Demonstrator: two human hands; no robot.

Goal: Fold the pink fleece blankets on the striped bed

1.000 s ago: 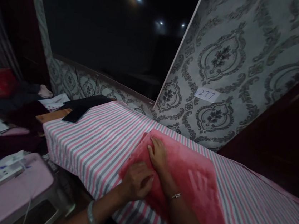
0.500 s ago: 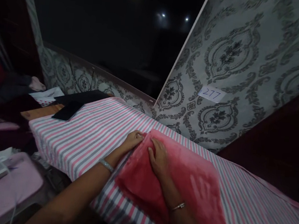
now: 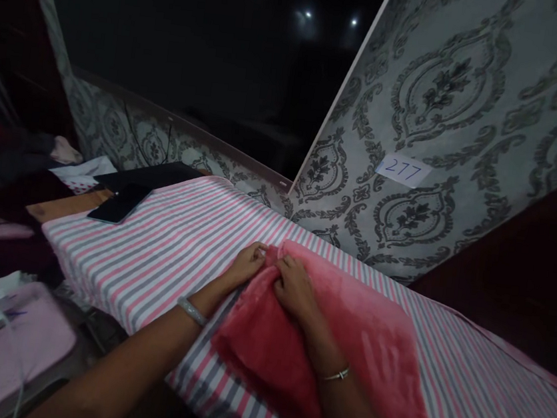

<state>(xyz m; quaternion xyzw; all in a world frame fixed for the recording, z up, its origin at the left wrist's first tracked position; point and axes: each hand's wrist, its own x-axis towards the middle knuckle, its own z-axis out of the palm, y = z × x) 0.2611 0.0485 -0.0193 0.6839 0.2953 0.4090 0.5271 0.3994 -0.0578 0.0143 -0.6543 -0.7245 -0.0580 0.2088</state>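
A folded red fleece cloth [image 3: 344, 337] lies on a table covered by a pink, grey and white striped sheet [image 3: 173, 251]. My left hand [image 3: 247, 264] pinches the cloth's far left corner with curled fingers. Right beside it, my right hand [image 3: 292, 286] rests on the cloth with its fingers bent, gripping the same corner edge. Both wrists wear bracelets.
A dark flat device [image 3: 121, 203] lies at the sheet's far left end on a wooden board. A patterned wall panel carries a paper label reading 277 [image 3: 403, 170]. At lower left stands a pink surface [image 3: 5, 352] with white items. Dark clothes pile at far left.
My left hand went from the cloth's near edge up to its far left corner. My right hand curled from flat to gripping that corner.
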